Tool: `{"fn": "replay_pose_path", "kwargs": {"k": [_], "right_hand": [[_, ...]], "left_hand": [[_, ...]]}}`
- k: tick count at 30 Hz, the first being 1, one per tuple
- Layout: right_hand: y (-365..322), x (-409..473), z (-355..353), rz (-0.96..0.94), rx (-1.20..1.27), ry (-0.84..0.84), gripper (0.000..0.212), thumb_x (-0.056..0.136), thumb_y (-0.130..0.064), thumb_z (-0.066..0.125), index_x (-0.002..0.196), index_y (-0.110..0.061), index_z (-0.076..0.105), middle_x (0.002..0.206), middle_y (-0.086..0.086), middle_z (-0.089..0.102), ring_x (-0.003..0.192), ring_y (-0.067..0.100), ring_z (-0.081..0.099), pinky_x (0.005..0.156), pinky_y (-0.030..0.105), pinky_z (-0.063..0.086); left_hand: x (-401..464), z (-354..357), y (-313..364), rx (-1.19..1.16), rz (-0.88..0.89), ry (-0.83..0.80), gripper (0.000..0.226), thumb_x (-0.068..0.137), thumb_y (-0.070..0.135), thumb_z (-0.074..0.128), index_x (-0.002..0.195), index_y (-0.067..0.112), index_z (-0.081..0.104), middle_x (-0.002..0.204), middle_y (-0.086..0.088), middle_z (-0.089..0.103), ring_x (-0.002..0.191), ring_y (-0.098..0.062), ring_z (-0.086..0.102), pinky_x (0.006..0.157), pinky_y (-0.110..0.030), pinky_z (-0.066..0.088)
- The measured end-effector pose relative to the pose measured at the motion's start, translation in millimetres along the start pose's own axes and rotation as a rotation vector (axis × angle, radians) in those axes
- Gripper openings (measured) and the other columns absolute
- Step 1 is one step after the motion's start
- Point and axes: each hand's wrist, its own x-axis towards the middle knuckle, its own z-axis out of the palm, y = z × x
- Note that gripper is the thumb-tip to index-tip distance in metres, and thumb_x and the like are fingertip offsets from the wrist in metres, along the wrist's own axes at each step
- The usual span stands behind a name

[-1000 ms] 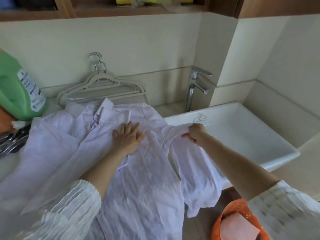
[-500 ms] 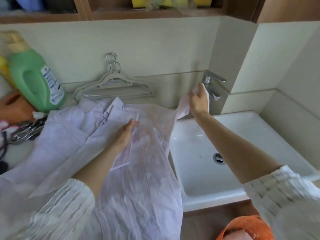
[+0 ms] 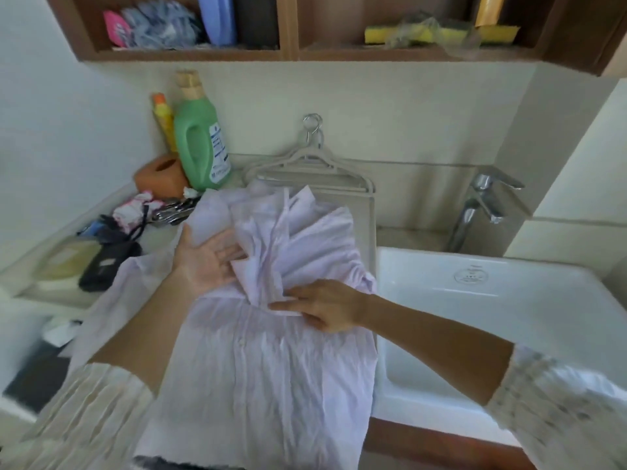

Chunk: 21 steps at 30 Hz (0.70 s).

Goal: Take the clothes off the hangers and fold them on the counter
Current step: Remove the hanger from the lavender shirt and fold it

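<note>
Lilac shirt [image 3: 271, 351]: sleeve came off the sink side, now folded across. Right hand [image 3: 325, 308] pressed it flat, left hand [image 3: 203, 262] spread open, gripping nothing. Left sleeve next.

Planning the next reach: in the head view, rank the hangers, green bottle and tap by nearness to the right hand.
From the right hand, which rests on the shirt:
1. Hangers, leaning on the wall straight behind the shirt.
2. Tap, back right, over the sink.
3. Green bottle, back left.
Hangers and tap are close to call.
</note>
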Motion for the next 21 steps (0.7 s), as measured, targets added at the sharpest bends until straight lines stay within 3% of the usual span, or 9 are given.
{"fn": "replay_pose_path", "kwargs": {"k": [3,4,7,9,11,13,15,19,21], "right_hand": [[-6,-9,-1,0.15,0.184,-0.072,0.077,0.081,-0.02,0.059,0.149,-0.026,0.022,0.094,0.005,0.06,0.082,0.028,0.059,0.076,0.039,0.052],[-4,-12,-1,0.197,0.23,-0.059,0.081,0.08,-0.024,0.06,0.15,-0.024,0.019,0.093,0.003,0.059,0.082,0.027,0.06,0.077,0.039,0.051],[3,-18,-4,0.389,0.185,-0.045,0.085,0.079,-0.03,0.063,0.151,-0.024,0.017,0.129,0.005,0.056,0.114,0.029,0.055,0.099,0.039,0.043],[10,-26,-7,0.562,0.086,-0.081,0.084,0.079,-0.034,0.064,0.15,-0.026,0.02,0.149,0.004,0.037,0.138,0.025,0.031,0.115,0.039,0.021],[15,-36,-12,0.741,0.05,-0.108,0.08,0.08,-0.036,0.062,0.149,-0.028,0.023,0.155,0.0,0.024,0.144,0.022,0.017,0.117,0.041,0.011],[18,-45,-14,0.952,0.113,-0.033,0.065,0.084,-0.032,0.056,0.144,-0.026,0.033,0.149,0.004,0.03,0.139,0.028,0.028,0.112,0.042,0.025],[21,-51,-15,1.14,0.236,0.109,0.043,0.086,-0.025,0.05,0.129,-0.022,0.051,0.13,0.009,0.045,0.119,0.034,0.049,0.094,0.039,0.043],[22,-52,-16,1.311,0.34,0.315,0.016,0.084,-0.013,0.05,0.096,-0.018,0.06,0.104,0.01,0.062,0.097,0.033,0.058,0.075,0.03,0.041],[19,-50,-15,1.321,0.345,0.357,0.006,0.084,-0.012,0.052,0.085,-0.018,0.05,0.096,0.011,0.063,0.085,0.033,0.055,0.068,0.028,0.036]], "left_hand": [[-18,-14,-12,0.132,-0.067,0.058,0.059,0.087,0.065,0.043,0.114,0.016,0.061,0.108,-0.008,0.066,0.101,-0.03,0.06,0.088,-0.055,0.048],[-19,-13,-16,0.208,-0.079,0.073,0.048,0.089,0.056,0.05,0.112,0.016,0.061,0.106,-0.005,0.065,0.099,-0.026,0.061,0.088,-0.051,0.049],[-22,-3,-23,0.524,-0.066,0.175,0.016,0.088,0.031,0.064,0.092,0.016,0.063,0.077,-0.002,0.059,0.067,-0.015,0.055,0.062,-0.025,0.043],[-20,6,-24,0.7,-0.044,0.228,0.004,0.086,0.014,0.066,0.084,0.012,0.063,0.063,-0.004,0.049,0.053,-0.013,0.042,0.051,-0.022,0.027],[-19,16,-19,0.749,-0.007,0.229,0.016,0.087,0.002,0.058,0.077,0.014,0.061,0.061,-0.003,0.041,0.053,-0.013,0.033,0.053,-0.024,0.022],[-21,27,-8,0.698,0.083,0.198,0.025,0.089,0.0,0.051,0.072,0.016,0.059,0.06,-0.002,0.039,0.053,-0.012,0.029,0.051,-0.024,0.022],[-25,35,6,0.536,0.177,0.182,0.028,0.089,0.001,0.046,0.068,0.016,0.055,0.059,-0.001,0.04,0.052,-0.011,0.03,0.045,-0.02,0.024],[-48,18,25,0.048,0.276,0.182,0.024,0.092,0.01,0.039,0.076,0.013,0.056,0.071,-0.002,0.061,0.071,-0.016,0.056,0.066,-0.026,0.046],[-59,-10,15,0.066,0.225,0.235,0.025,0.093,0.019,0.037,0.077,0.016,0.055,0.077,-0.001,0.062,0.075,-0.017,0.058,0.066,-0.028,0.047]]}}
